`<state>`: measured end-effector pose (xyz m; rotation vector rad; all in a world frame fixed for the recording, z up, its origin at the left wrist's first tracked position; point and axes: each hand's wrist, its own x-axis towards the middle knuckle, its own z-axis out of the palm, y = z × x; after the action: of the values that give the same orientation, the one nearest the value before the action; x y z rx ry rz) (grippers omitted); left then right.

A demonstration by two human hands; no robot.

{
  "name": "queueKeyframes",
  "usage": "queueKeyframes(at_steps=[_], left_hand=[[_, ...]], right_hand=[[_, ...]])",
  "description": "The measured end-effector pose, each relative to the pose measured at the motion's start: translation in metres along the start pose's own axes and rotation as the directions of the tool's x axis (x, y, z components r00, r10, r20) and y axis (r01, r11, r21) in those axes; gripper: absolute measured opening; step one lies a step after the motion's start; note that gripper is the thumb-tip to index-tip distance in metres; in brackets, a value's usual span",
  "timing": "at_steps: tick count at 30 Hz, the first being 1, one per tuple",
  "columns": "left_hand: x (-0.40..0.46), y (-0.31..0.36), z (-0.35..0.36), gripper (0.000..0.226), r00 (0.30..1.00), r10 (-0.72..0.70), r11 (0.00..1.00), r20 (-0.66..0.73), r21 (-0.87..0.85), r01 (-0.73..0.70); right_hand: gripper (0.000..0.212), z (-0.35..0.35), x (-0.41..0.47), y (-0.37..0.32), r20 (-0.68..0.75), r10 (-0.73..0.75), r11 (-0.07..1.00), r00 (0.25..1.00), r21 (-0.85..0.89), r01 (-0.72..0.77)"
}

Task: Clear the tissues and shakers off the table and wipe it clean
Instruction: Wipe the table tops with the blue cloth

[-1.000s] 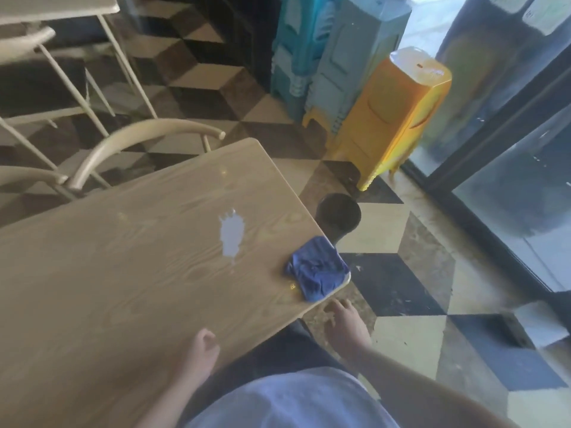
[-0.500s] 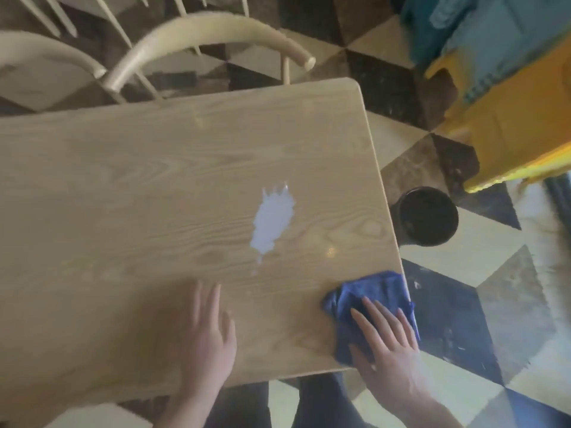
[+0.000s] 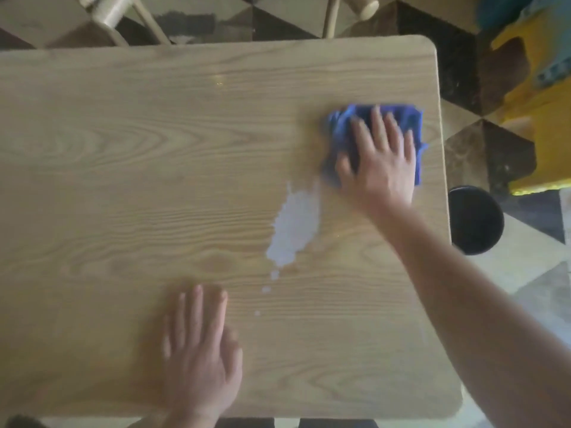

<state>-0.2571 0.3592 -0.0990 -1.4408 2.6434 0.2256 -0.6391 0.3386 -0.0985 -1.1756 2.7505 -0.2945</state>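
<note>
A light wooden table (image 3: 123, 180) fills the view. A blue cloth (image 3: 412, 125) lies near its far right corner, and my right hand (image 3: 381, 162) presses flat on it, fingers spread. Just left of and nearer than the cloth is a pale wet spill (image 3: 293, 230) with small drops trailing toward me. My left hand (image 3: 200, 353) rests flat on the bare tabletop near the front edge, holding nothing. No tissues or shakers are visible on the table.
A round black bin (image 3: 475, 223) stands on the floor just past the table's right edge. Yellow and blue plastic stools (image 3: 537, 118) are stacked at the far right. Pale chair backs (image 3: 364, 7) sit beyond the far edge. The floor is patterned tile.
My right hand has pushed the blue cloth from the near right corner up the table toward the far right. My left hand stays flat near the front edge. The view now looks straight down.
</note>
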Motion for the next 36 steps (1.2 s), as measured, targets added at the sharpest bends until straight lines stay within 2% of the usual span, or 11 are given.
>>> queueKeyframes(at_steps=[3, 5, 11, 15, 22, 25, 31, 36], left_hand=[[0.000, 0.001, 0.002, 0.068, 1.000, -0.002, 1.000, -0.025, 0.004, 0.002], [0.000, 0.000, 0.003, 0.069, 1.000, 0.003, 1.000, -0.020, 0.007, -0.003], [0.001, -0.001, -0.001, 0.068, 0.999, 0.017, 1.000, 0.029, -0.017, -0.017], [0.001, -0.002, -0.005, 0.070, 0.995, 0.008, 1.000, 0.104, -0.024, -0.006], [0.000, -0.003, -0.007, 0.068, 0.996, 0.020, 0.999, 0.090, -0.038, -0.017], [-0.001, -0.003, -0.007, 0.068, 0.994, 0.022, 1.000, 0.110, -0.022, -0.019], [0.000, -0.001, -0.005, 0.067, 0.998, 0.015, 0.999, 0.058, -0.036, -0.013], [0.002, 0.000, -0.003, 0.065, 1.000, 0.015, 1.000, -0.001, -0.017, -0.015]], right_hand=[[0.063, -0.006, 0.089, -0.009, 0.035, 0.066, 0.997, 0.997, 0.043, -0.067], [0.063, -0.007, 0.116, -0.014, 0.046, 0.087, 0.996, 0.995, 0.032, -0.089], [0.066, -0.007, 0.090, -0.012, 0.054, 0.094, 0.995, 0.994, 0.019, -0.095], [0.066, -0.006, -0.009, -0.008, 0.088, 0.093, 0.996, 0.992, -0.023, -0.091], [0.064, 0.001, -0.295, -0.025, 0.143, 0.180, 0.977, 0.973, -0.139, -0.160], [0.064, 0.004, -0.343, -0.026, 0.159, 0.237, 0.965, 0.958, -0.154, -0.213], [0.067, -0.004, -0.293, -0.003, 0.190, 0.253, 0.965, 0.949, -0.118, -0.234], [0.064, -0.006, -0.139, -0.005, 0.120, 0.087, 0.994, 0.989, -0.072, -0.079]])
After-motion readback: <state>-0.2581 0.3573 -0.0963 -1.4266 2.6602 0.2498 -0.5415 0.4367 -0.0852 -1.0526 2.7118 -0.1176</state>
